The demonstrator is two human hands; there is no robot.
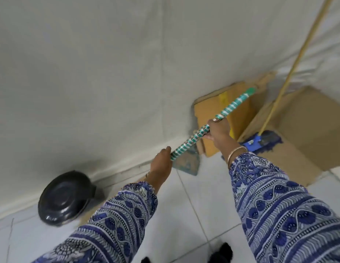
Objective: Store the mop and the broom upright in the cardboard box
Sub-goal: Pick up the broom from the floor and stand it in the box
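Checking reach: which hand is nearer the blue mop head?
Right. The right hand grips the broom handle beside the blue mop head; the left hand is farther.

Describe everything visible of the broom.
The broom has a long handle wrapped in green and white spiral stripes that look like shiny plastic. It is tilted, its far end over the cardboard box. There, pale straw-like bristles seem to start, blurred and partly hidden. The left hand grips the near end, and the right hand grips further up. It touches nothing else that can be seen.
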